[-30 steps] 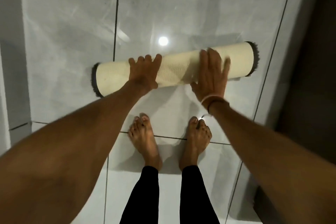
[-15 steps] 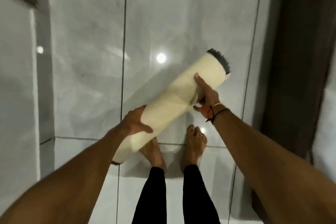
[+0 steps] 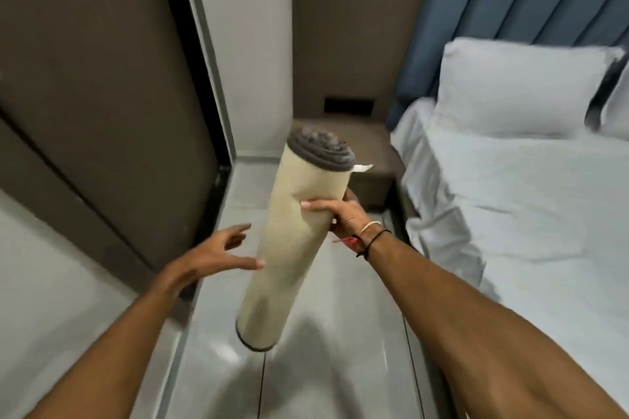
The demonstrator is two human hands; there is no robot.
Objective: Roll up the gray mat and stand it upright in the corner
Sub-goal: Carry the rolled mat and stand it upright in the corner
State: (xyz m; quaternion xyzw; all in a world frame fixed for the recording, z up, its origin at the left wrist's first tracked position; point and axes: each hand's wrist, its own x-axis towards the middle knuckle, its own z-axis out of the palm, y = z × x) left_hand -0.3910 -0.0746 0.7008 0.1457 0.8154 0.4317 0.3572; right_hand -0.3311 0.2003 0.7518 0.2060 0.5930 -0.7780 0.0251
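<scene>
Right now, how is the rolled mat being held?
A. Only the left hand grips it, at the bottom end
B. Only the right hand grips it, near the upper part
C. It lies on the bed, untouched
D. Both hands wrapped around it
B: the right hand wraps the rolled mat below its gray top end, while the left hand is spread open beside the roll, at most brushing it with a fingertip.
</scene>
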